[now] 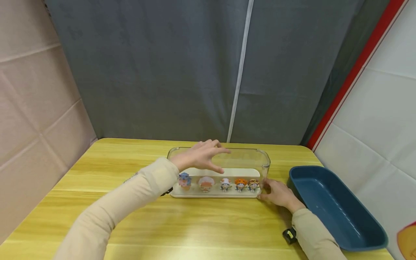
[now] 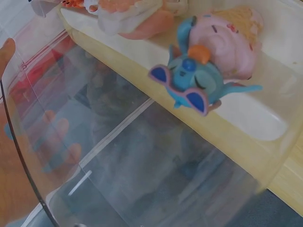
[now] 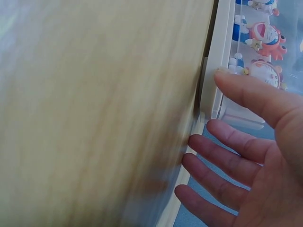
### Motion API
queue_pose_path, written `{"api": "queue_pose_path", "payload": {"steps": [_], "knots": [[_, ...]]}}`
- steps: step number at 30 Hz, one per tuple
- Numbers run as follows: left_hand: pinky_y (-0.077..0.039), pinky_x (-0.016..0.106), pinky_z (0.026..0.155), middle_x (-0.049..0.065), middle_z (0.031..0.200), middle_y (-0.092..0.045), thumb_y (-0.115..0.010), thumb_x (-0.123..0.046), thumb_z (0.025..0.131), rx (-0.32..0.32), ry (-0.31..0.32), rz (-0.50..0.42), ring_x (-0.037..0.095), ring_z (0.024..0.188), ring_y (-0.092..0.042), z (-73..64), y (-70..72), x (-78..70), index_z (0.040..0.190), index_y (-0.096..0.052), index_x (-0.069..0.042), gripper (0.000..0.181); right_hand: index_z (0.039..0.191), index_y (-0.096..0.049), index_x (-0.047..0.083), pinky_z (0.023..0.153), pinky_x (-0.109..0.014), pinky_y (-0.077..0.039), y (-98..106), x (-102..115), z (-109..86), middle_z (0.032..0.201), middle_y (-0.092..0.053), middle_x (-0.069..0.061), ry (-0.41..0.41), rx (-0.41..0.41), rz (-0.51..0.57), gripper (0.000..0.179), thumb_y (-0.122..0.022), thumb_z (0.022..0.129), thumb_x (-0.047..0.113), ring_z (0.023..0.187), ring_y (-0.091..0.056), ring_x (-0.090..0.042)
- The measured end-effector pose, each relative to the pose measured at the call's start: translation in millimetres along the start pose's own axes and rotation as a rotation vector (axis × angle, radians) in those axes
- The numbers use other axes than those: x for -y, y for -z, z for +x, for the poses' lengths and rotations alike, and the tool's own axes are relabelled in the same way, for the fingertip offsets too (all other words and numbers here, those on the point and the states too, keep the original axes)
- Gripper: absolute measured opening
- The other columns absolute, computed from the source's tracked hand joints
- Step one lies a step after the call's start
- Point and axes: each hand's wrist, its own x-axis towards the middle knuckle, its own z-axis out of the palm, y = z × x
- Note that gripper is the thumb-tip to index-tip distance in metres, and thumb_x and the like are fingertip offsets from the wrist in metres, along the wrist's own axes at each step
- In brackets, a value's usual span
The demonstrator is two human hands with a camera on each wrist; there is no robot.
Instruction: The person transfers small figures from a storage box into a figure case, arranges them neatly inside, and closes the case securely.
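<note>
A clear display case (image 1: pixel 245 157) on a white base stands on the table, with several small cartoon figurines in a row inside. My left hand (image 1: pixel 204 155) is above the case, its fingers spread and holding nothing. In the left wrist view, a blue figurine with sunglasses (image 2: pixel 191 80) on a pink ice-cream cone shows through the plastic. My right hand (image 1: pixel 279 194) is at the case's front right corner. The right wrist view shows its thumb at the front edge of the white base (image 3: pixel 218 94), with the other fingers loosely extended near the corner.
A dark blue plastic basin (image 1: pixel 338 206) sits at the right of the table, beside my right forearm. A grey curtain (image 1: pixel 156 72) hangs behind the wooden table (image 1: pixel 182 231). Light fabric walls stand at both sides.
</note>
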Motion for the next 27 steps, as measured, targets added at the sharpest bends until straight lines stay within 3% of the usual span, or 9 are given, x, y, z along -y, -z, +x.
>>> {"api": "queue_pose_path", "payload": {"steps": [20,27], "knots": [[-0.036,0.028,0.07,0.002,0.114,-0.042,-0.066,-0.049,0.072,-0.039,-0.033,-0.003,0.015,0.093,-0.042,-1.9,-7.4,0.6,0.132,-0.042,-0.024,0.069,0.091,-0.056,0.015,0.061,-0.041,-0.041,1.2,1.5,0.9,0.086,-0.055,-0.002,-0.004,0.001,-0.02,0.036,-0.074,0.068,0.037,0.078,-0.051,-0.021],[-0.038,0.028,0.07,0.001,0.116,-0.041,-0.065,-0.052,0.072,-0.008,-0.02,0.04,0.015,0.095,-0.042,0.8,-5.3,-0.1,0.133,-0.039,-0.027,0.071,0.092,-0.056,0.015,0.061,-0.041,-0.041,1.9,0.5,2.2,0.086,-0.055,-0.002,-0.007,0.003,-0.028,0.038,-0.073,0.068,0.038,0.078,-0.051,-0.022]]}}
